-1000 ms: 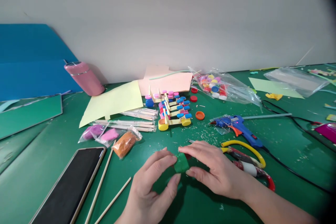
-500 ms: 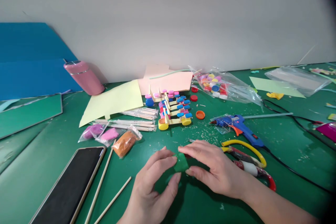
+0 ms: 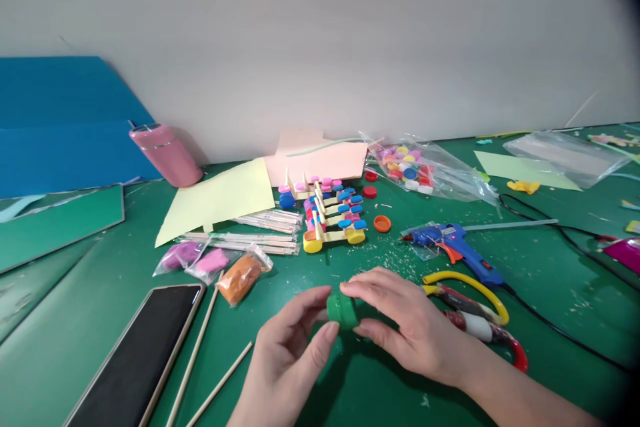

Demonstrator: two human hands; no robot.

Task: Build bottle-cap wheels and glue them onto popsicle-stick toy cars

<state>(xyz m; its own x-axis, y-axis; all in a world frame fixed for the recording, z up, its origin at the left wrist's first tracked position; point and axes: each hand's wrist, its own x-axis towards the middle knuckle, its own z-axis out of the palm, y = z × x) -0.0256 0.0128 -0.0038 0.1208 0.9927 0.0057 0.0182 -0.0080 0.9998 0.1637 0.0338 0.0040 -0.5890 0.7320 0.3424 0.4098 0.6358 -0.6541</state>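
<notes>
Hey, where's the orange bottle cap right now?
In the head view, the orange cap lies right of centre on the green table, between the yellow-wheeled model and the blue glue gun.

The single view is taken from a camera worn on my head. It faces forward and down across the table (image 3: 280,293), toward the wall (image 3: 320,47) behind it. My hands appear close, at the lower middle; the wall lies farther off.
</notes>
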